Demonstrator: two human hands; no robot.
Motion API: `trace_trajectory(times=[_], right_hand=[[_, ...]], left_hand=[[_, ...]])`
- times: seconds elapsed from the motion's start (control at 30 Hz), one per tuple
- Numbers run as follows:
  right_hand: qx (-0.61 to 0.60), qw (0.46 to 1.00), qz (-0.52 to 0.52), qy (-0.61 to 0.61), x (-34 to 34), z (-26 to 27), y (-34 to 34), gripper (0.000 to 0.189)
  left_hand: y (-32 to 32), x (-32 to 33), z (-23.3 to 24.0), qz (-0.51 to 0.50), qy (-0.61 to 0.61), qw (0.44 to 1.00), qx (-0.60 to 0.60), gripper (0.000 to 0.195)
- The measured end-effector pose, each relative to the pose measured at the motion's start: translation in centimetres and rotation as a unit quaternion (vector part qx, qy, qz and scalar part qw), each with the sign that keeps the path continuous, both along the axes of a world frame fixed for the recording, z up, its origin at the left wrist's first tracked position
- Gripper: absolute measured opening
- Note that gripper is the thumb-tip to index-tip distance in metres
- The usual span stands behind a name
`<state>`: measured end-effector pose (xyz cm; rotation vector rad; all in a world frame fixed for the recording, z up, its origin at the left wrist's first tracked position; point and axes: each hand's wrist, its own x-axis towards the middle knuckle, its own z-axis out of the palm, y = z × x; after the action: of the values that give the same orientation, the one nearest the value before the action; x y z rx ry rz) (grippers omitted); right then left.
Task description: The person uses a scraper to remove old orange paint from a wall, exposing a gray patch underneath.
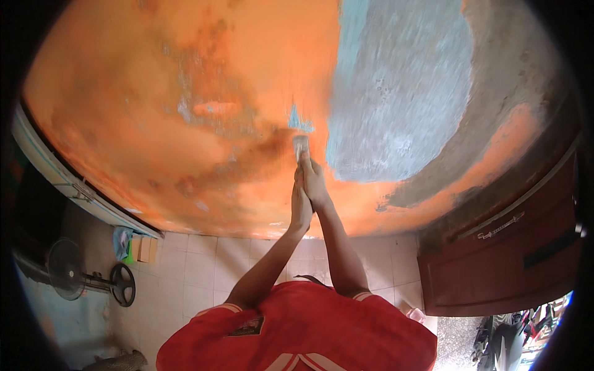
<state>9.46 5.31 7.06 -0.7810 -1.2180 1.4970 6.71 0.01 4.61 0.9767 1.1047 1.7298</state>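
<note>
Both my hands are closed together around a scraper with a flat metal blade (300, 144), held up against an orange painted wall (264, 162). My left hand (301, 204) lies against my right hand (317, 183), whose thumb side is nearest the blade. The handle is hidden in my grip. Just beyond the blade's edge is a small patch of exposed blue paint (297, 119) with ragged edges. To the right of the blade spreads a large bare grey patch (403, 106) with a light blue strip along its left side.
A dark red wooden door (492, 273) with a handle stands at the right. At the lower left are a pedestal fan (67, 269), a cardboard box (147, 249) and a blue plastic bag (122, 241). Pale floor tiles (199, 264) run along the wall's foot.
</note>
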Motion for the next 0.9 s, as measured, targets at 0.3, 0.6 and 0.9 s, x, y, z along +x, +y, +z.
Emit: trace_trajectory(times=[0.3, 0.6, 0.9], right_hand=[[0.049, 0.998, -0.037, -0.034, -0.5, 2.2, 2.3, 0.047], [0.091, 0.994, -0.038, -0.05, -1.3, 3.5, 4.1, 0.048], [0.017, 0.999, -0.007, -0.037, 0.3, 1.5, 1.3, 0.044]], left_hand=[[2.5, -0.4, 1.0, -0.005, -0.044, 0.998, -0.041, 0.054], [3.8, -0.6, 3.1, 0.009, -0.018, 1.0, 0.004, 0.053], [0.6, 0.4, 1.9, -0.007, 0.061, 0.998, -0.023, 0.057]])
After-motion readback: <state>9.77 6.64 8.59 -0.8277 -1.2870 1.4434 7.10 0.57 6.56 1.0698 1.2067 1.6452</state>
